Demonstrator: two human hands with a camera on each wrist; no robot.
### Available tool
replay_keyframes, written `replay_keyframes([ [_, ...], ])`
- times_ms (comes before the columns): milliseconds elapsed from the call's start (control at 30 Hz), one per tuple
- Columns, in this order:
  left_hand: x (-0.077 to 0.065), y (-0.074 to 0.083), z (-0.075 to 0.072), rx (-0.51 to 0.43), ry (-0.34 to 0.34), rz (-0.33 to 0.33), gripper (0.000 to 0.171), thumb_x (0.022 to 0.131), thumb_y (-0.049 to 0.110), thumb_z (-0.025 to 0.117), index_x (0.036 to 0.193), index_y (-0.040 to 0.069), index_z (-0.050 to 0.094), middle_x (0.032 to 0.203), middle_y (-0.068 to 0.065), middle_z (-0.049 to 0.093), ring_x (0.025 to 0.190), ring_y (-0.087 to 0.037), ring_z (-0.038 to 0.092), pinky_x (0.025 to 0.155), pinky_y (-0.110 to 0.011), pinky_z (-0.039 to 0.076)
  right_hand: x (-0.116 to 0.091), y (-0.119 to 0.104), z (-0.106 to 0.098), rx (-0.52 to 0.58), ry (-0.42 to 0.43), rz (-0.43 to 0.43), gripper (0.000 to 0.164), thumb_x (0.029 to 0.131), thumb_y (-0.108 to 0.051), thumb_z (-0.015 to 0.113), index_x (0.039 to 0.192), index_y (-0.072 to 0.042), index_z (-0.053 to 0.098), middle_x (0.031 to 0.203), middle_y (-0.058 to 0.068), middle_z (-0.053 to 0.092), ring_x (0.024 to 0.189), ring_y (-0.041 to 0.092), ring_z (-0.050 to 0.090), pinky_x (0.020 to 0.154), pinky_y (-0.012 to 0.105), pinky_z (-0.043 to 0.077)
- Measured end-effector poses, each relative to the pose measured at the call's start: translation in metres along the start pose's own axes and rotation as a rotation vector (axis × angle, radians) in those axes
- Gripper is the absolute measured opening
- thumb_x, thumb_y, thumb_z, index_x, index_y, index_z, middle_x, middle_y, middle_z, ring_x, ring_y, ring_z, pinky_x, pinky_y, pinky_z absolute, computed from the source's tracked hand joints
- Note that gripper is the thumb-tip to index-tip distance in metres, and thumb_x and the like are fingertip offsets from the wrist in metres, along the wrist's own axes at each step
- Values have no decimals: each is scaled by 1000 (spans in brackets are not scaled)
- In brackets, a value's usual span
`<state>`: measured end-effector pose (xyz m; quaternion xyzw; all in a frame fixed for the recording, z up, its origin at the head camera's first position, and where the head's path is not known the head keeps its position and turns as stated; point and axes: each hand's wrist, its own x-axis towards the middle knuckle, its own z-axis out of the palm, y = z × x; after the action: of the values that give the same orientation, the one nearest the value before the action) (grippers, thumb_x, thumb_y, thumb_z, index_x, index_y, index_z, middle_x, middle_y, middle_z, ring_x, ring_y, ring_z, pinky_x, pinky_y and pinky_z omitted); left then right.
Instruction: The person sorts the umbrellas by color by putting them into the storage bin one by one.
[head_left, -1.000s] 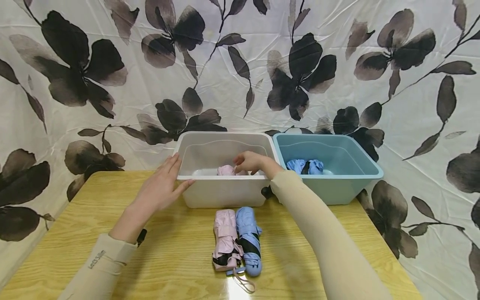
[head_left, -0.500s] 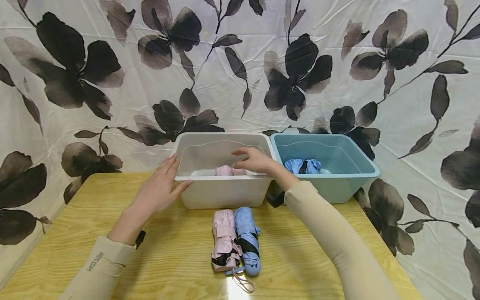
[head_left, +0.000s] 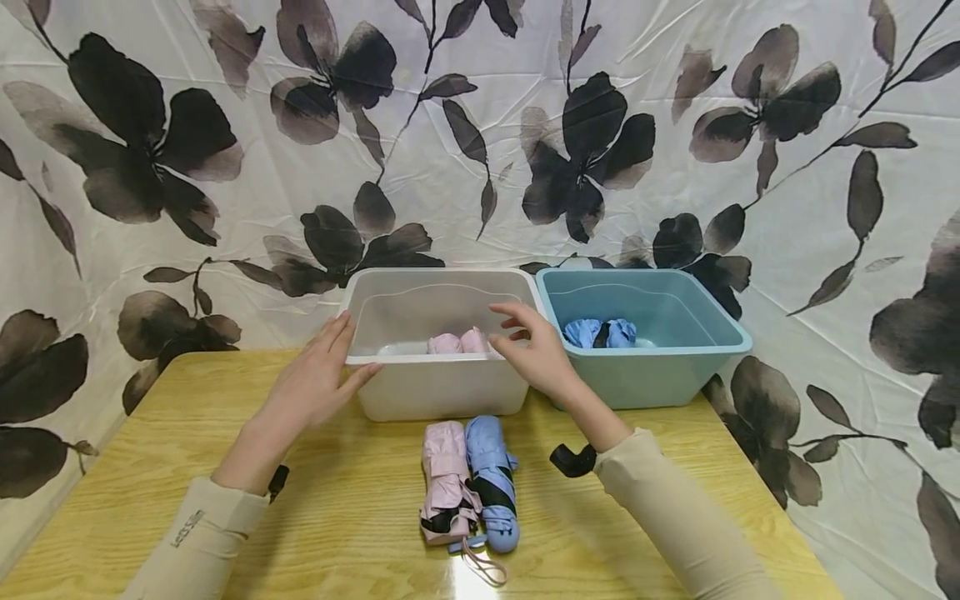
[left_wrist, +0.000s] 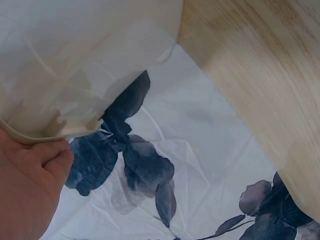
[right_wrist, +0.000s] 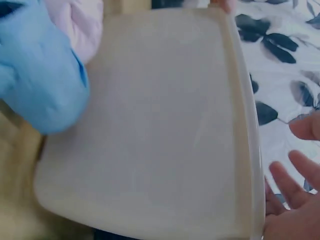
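Okay so, using the head view as a clock with the white plastic bin at the centre: the person's left hand is at about 8 to 9 o'clock, fingers straight and lying against the bin's left rim, thumb angled out along the front edge. It isn't wrapped around anything.

The right hand is over at 3 o'clock, above the bin's front right corner. Its fingers are spread and loosely bent with nothing in them, and the right wrist view backs that up. Can't tell if any fingertip actually brushes the rim.

The pink bundled umbrella is down inside the white bin, a touch past centre toward 4 o'clock, near the right hand's fingertips but apart from them. The front wall hides its lower part.

Further out at 3 o'clock, right beside the white one, there's a blue plastic bin with a blue bundled umbrella in it, black band round the middle. At 6 o'clock, a pink folding umbrella and a blue folding umbrella lie side by side on the wood-grain table.
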<state>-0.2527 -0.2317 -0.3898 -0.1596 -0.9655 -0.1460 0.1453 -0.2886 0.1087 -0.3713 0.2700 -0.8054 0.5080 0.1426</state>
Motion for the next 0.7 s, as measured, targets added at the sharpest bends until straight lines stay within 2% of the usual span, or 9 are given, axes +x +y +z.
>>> replay_keyframes([
  [133, 0, 0, 0, -5, -1, -4, 91, 106, 59, 49, 160, -10, 24, 170, -27, 17, 156, -47, 18, 125, -62, 21, -22, 4, 3, 32, 117, -88, 41, 94, -1, 72, 134, -3, 67, 133, 15, 65, 110, 36, 65, 91, 48, 58],
  [233, 0, 0, 0, -5, 1, -3, 91, 106, 59, 49, 160, -9, 24, 170, -27, 17, 156, -47, 18, 125, -62, 21, -37, 8, 7, 34, 185, -153, 39, 91, 2, 74, 130, -2, 68, 130, 16, 66, 104, 38, 65, 80, 47, 59],
  [400, -2, 1, 1, -13, 8, 9, 90, 106, 57, 50, 161, -9, 22, 168, -29, 20, 154, -49, 20, 123, -64, 23, -62, 14, 13, 35, 239, -205, 39, 88, 6, 77, 126, -2, 70, 124, 18, 67, 92, 38, 64, 73, 45, 57],
  [533, -2, 1, 1, -13, 7, 8, 90, 106, 56, 50, 161, -9, 21, 168, -29, 20, 154, -49, 20, 124, -64, 23, -80, 21, 17, 0, 200, -217, 40, 87, 6, 77, 125, -1, 69, 123, 15, 66, 89, 34, 62, 72, 40, 57],
  [700, -1, 1, 1, -12, 6, 11, 91, 106, 57, 49, 161, -9, 20, 169, -29, 18, 155, -49, 19, 124, -63, 22, -99, 33, 24, -59, 56, -173, 46, 89, 2, 77, 132, 0, 63, 132, 12, 61, 103, 35, 62, 79, 42, 60],
])
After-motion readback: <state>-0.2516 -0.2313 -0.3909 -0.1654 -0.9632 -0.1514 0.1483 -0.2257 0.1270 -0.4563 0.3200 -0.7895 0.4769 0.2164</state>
